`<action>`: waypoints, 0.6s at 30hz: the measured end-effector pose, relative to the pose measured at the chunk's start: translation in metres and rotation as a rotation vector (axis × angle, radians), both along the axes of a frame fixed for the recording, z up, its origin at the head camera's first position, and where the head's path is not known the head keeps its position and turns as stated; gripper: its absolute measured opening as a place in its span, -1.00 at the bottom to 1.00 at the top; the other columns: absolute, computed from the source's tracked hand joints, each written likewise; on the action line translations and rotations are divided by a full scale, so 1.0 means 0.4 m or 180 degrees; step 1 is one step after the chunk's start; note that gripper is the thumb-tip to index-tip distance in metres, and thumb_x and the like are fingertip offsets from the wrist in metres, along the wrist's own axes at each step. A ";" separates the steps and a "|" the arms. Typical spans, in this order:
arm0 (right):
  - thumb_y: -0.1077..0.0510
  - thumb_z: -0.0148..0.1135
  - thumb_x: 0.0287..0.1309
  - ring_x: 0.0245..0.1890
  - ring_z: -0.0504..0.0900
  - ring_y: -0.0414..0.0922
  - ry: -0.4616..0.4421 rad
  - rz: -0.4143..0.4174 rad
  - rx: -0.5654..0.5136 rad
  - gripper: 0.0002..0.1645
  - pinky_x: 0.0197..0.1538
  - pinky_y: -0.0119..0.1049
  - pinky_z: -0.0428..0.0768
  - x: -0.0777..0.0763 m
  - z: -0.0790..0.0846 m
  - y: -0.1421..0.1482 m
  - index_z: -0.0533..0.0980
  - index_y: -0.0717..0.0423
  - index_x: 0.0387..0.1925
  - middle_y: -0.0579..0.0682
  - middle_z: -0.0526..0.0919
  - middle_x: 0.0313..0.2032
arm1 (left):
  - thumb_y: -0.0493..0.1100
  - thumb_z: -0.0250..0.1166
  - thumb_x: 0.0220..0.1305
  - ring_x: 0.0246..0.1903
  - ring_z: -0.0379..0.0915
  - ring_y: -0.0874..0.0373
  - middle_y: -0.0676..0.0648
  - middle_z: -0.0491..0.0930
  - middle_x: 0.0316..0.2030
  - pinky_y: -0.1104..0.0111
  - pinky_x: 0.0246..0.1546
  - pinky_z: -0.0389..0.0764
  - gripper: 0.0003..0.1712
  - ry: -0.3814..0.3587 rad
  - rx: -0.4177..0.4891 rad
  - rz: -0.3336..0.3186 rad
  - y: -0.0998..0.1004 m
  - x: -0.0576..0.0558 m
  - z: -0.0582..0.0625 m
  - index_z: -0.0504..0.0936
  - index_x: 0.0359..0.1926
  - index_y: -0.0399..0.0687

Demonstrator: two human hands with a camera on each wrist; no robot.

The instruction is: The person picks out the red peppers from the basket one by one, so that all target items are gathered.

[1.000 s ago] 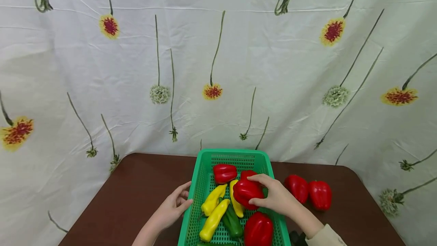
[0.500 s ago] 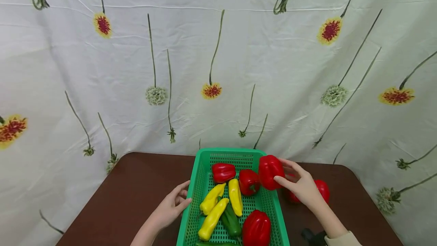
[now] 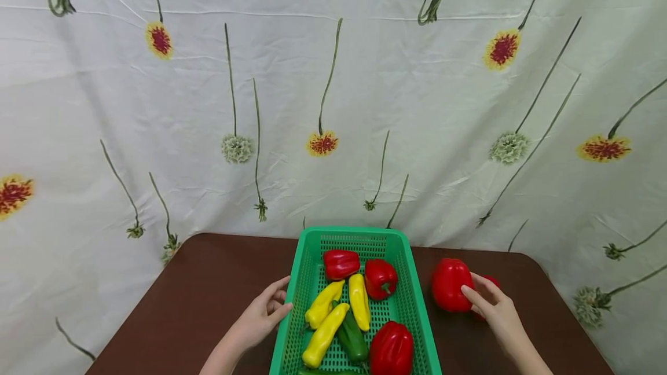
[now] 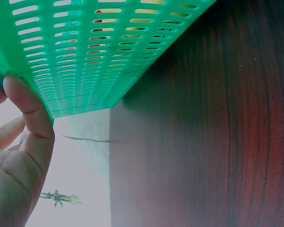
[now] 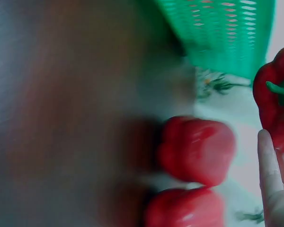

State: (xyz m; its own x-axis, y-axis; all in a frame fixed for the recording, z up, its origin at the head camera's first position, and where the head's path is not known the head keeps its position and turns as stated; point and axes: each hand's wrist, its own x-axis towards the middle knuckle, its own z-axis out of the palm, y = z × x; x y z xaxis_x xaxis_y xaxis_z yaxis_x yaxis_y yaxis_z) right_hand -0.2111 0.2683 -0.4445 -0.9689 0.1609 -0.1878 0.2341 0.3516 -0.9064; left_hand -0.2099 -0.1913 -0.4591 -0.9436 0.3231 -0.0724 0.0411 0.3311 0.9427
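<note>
My right hand point(image 3: 497, 314) holds a red bell pepper point(image 3: 450, 284) between thumb and fingers, right of the green basket point(image 3: 417, 274). In the right wrist view that pepper point(image 5: 270, 106) shows its green stem, raised above two other red bell peppers point(image 5: 199, 151) on the table. In the head view the hand and held pepper mostly hide those two. My left hand point(image 3: 263, 311) rests at the basket's left rim, thumb and forefinger spread along it. The left wrist view shows its bent thumb point(image 4: 31, 106) against the rim; whether it grips is unclear.
The basket holds several red bell peppers point(image 3: 392, 347), yellow peppers point(image 3: 325, 334) and green peppers point(image 3: 353, 339). It stands on a dark brown table point(image 3: 229, 282) with rounded back corners. A white flowered cloth point(image 3: 333, 85) hangs behind the table.
My right hand has lifted the red bell pepper out of the basket and carried it right, past the basket's right rim. My left hand has stayed at the left rim.
</note>
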 end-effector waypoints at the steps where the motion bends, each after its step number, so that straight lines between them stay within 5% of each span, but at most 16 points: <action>1: -0.25 0.12 0.34 -0.02 0.58 -0.26 -0.0075 -0.0005 -0.0014 -0.11 0.11 -0.20 0.63 0.005 -0.012 0.006 0.16 0.18 0.46 0.28 0.23 0.39 | -0.18 0.16 0.46 -0.38 0.41 0.25 -0.22 0.37 -0.04 0.36 -0.41 0.53 -0.24 -0.0008 0.0008 -0.0001 0.000 0.000 0.000 0.01 0.48 -0.40; 6: -0.23 0.11 0.36 0.05 0.60 0.00 -0.0300 -0.0024 -0.0030 -0.10 0.13 -0.05 0.61 0.028 -0.071 0.026 0.15 0.30 0.44 0.41 0.26 0.35 | -0.19 0.16 0.45 -0.38 0.41 0.25 -0.22 0.37 -0.04 0.34 -0.42 0.53 -0.24 -0.0009 0.0012 0.0011 0.000 0.000 0.000 0.02 0.48 -0.39; 18: -0.32 0.13 0.28 -0.11 0.67 -0.01 -0.0645 -0.0075 0.0029 0.02 -0.02 -0.07 0.68 0.052 -0.135 0.042 0.20 0.46 0.36 0.49 0.38 0.23 | -0.18 0.16 0.45 -0.37 0.41 0.25 -0.23 0.38 -0.04 0.35 -0.42 0.53 -0.24 0.0010 -0.0010 0.0021 0.000 0.000 0.000 0.03 0.48 -0.39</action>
State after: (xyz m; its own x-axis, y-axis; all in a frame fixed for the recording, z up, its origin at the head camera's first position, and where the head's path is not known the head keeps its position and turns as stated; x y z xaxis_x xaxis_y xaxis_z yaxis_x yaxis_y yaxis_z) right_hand -0.1902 0.2850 -0.4986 -0.9074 0.1855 -0.3771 0.4196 0.3518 -0.8367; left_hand -0.2100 -0.1914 -0.4591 -0.9459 0.3166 -0.0705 0.0417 0.3344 0.9415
